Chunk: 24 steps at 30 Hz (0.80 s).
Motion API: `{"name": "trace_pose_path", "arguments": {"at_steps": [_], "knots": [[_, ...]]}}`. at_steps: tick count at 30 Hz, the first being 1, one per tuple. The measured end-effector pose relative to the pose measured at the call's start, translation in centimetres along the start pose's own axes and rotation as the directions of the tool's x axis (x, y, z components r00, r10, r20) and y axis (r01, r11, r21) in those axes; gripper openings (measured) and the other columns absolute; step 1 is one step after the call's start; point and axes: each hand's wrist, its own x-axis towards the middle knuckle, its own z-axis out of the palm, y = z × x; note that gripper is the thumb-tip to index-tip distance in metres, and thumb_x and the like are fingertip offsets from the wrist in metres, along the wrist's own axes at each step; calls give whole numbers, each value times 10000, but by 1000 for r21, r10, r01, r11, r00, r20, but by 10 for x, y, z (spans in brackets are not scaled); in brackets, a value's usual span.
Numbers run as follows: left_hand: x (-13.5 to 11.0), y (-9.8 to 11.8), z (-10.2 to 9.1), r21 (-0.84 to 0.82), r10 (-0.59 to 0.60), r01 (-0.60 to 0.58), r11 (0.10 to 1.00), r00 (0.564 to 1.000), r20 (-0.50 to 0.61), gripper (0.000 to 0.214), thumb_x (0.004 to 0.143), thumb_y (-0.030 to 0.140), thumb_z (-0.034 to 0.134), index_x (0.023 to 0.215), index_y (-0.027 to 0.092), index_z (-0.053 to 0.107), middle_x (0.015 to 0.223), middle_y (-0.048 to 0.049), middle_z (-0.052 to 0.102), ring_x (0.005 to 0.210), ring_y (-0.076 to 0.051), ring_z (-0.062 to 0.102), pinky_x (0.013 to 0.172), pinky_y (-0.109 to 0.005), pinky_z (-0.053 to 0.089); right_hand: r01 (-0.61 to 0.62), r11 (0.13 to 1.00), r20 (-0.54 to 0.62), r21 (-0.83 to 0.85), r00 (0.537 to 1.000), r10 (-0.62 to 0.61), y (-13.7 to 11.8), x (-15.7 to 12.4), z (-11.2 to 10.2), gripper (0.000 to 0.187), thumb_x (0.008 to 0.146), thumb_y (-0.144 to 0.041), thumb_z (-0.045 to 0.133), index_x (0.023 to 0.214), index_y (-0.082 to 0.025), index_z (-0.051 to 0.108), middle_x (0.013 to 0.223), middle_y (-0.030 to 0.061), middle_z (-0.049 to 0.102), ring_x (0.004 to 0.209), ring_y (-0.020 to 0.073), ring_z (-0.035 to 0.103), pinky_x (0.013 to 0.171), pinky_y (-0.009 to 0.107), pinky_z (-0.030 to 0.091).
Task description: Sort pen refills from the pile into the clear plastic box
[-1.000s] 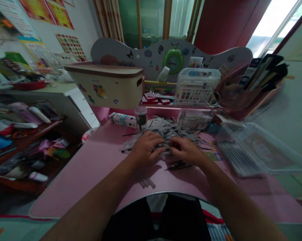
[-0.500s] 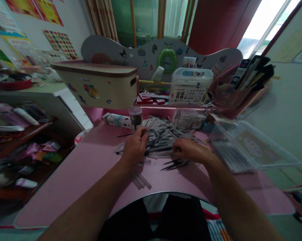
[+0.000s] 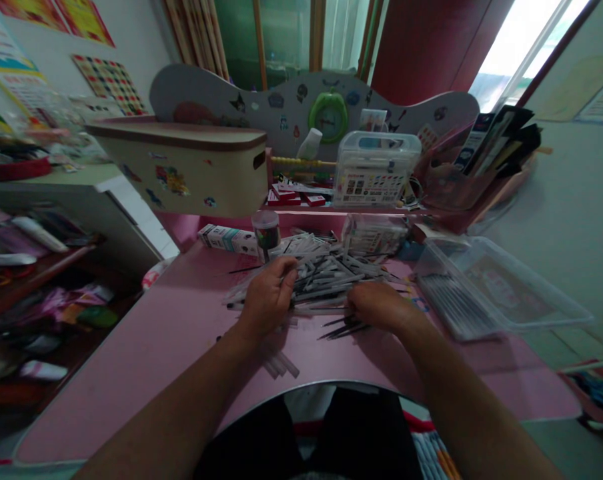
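Note:
A heap of grey and white pens (image 3: pixel 326 273) lies on the pink desk (image 3: pixel 181 333). My left hand (image 3: pixel 267 297) rests on the heap's left side, its fingers curled round a few pens. Over on the heap's near right edge, my right hand (image 3: pixel 379 305) is closed with its fingers tucked under, and what they hold is hidden. A few thin dark refills (image 3: pixel 342 327) lie on the desk just in front of that hand. Some clear pen tubes (image 3: pixel 279 365) lie near my left wrist.
An open clear plastic case (image 3: pixel 486 293) with rows of pens stands at the right. A small round jar (image 3: pixel 265 233) and a long white box (image 3: pixel 226 238) sit behind the heap. A lidded clear box (image 3: pixel 374 170), a cream bin (image 3: pixel 181 167) and a green clock (image 3: pixel 327 117) stand further back.
My hands have drawn apart on the heap: the left moved left and closed round pens, the right slid right toward the near edge. The view has also shifted slightly.

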Motion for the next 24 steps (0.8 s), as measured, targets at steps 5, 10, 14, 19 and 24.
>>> {"name": "trace_pose_path", "arguments": {"at_steps": [5,10,14,19,24], "knots": [[2,0,0,4,49,-49,999,998,33,225,944,282,461,1053,171,623,991,-75,707,934,-226,664,829,-335,487,49,999,19,7,999,-49,4,2,1,235,802,-181,575,940,-166,764,966,142,752,908,263,701,725,288,463],[10,-9,0,57,130,-139,989,983,128,195,906,217,502,991,175,672,994,-85,666,960,-227,634,868,-365,498,191,976,-113,103,977,-179,15,-5,-6,161,785,-319,671,845,-179,723,915,92,710,814,211,628,650,253,391],[14,-17,-2,34,120,-126,991,982,148,179,872,170,547,978,193,690,982,-70,665,947,-213,634,870,-363,503,324,901,-264,288,931,-251,26,-9,-14,26,730,-193,618,719,-169,618,744,17,609,689,135,513,599,227,320],[14,-18,-1,22,83,-88,996,982,169,157,855,150,583,950,192,701,982,-69,702,952,-217,652,870,-354,502,426,557,-367,713,903,-221,43,-10,-16,52,674,-205,500,691,-189,454,619,-50,413,569,92,381,519,206,274],[13,-18,0,18,73,-76,997,986,150,159,845,132,590,933,187,711,956,-68,713,930,-218,661,853,-345,506,399,403,-391,823,914,-107,55,-12,-17,112,660,-257,522,691,-191,437,599,-61,380,552,83,334,502,207,259]]}}
